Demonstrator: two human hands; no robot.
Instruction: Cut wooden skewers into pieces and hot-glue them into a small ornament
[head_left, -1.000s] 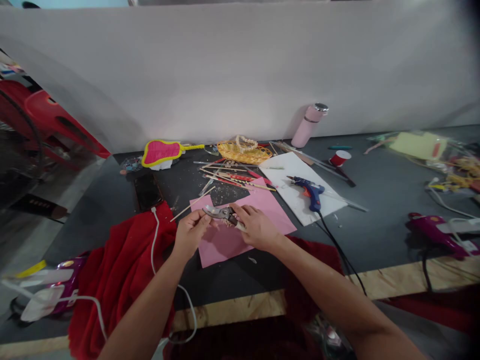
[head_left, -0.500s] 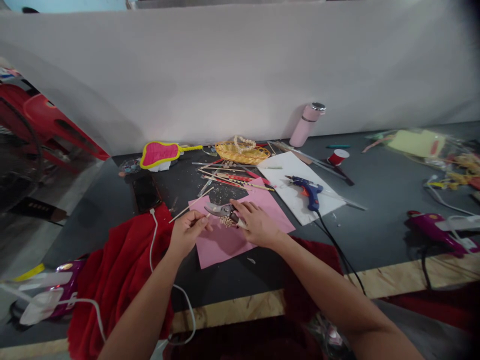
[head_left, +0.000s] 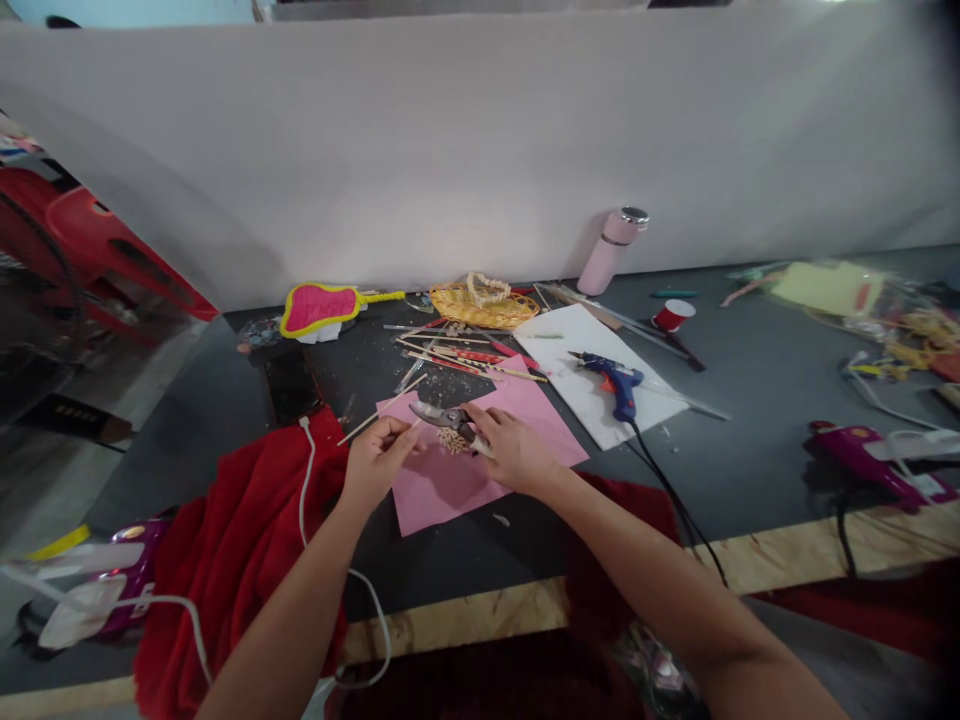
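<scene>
Pruners: grey metal, pale-handled, pointing left over the pink paper. Stick: pale, mostly hidden, its tip near the blades. Pieces: short, pale, heaped on the paper.

Pruners and glue gun suggest a craft workshop.

No words or numbers can be read here. The long black piece at far left has blurry pale marks.

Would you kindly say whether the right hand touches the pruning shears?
Touching: the head view shows the right hand gripping the pruning shears by their handles.
</scene>
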